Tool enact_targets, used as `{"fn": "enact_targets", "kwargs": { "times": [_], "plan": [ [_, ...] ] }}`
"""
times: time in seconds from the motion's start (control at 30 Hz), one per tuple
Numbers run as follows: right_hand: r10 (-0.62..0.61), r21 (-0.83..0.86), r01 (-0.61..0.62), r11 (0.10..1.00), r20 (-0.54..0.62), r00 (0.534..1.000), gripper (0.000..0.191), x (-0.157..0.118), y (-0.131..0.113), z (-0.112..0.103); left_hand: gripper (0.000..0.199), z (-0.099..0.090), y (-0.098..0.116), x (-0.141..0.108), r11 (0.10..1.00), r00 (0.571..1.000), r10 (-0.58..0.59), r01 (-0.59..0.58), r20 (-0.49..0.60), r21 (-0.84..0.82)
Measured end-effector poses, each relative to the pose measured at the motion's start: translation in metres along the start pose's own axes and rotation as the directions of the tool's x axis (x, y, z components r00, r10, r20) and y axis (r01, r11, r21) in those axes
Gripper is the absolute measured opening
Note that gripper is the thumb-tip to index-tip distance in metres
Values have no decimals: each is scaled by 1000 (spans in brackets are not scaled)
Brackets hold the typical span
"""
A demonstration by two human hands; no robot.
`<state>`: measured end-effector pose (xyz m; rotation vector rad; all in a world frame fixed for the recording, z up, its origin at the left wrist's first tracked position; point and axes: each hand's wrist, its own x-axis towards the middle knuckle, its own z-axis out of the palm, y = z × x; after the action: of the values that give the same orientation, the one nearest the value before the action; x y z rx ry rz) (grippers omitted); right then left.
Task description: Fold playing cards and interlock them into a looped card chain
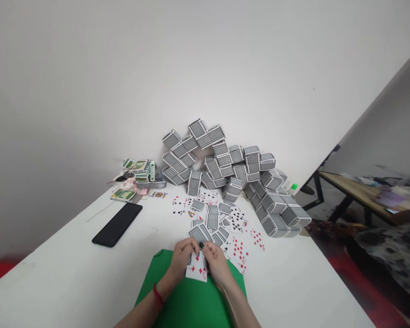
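Close to my body, over a green cloth (191,306), my left hand (182,258) and my right hand (216,262) come together. Between them they pinch a playing card (197,272), a five of diamonds facing up. Grey card backs show at both of its sides, so my fingers may hold more than one card; I cannot tell how many. The fingers of both hands are closed, with dark nails. Just beyond my fingertips lie loose cards, some grey backs up (212,217), others face up, among them diamonds (239,250) on the right.
A pile of blocks folded from grey-backed cards (215,166) leans on the wall and runs down the right side (276,214). At left are a black phone (117,225) and several green card boxes (141,171). A green cap (294,187) shows behind the pile.
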<state>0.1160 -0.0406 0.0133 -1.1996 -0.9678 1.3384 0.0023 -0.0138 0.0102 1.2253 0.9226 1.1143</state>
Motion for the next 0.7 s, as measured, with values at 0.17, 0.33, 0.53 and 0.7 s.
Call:
{"fn": "enact_targets", "kwargs": {
  "times": [0.17, 0.33, 0.53, 0.7],
  "plan": [
    [-307, -342, 235, 910, -176, 935, 32, 1, 3, -7, 15, -3, 5, 4, 996, 998, 39, -42, 44, 77],
    [-377, -448, 259, 856, -197, 905, 30, 0, 6, -7, 30, 1, -1, 7, 958, 997, 31, -51, 73, 281],
    [-371, -396, 306, 866, -96, 924, 26, -4, 2, -6, 30, 7, -10, 4, 972, 999, 33, -30, -8, 234],
    [-381, -385, 333, 861, -53, 923, 22, -7, -6, -8, 34, 6, -9, 6, 988, 999, -21, 25, -26, 151]
  ]
}}
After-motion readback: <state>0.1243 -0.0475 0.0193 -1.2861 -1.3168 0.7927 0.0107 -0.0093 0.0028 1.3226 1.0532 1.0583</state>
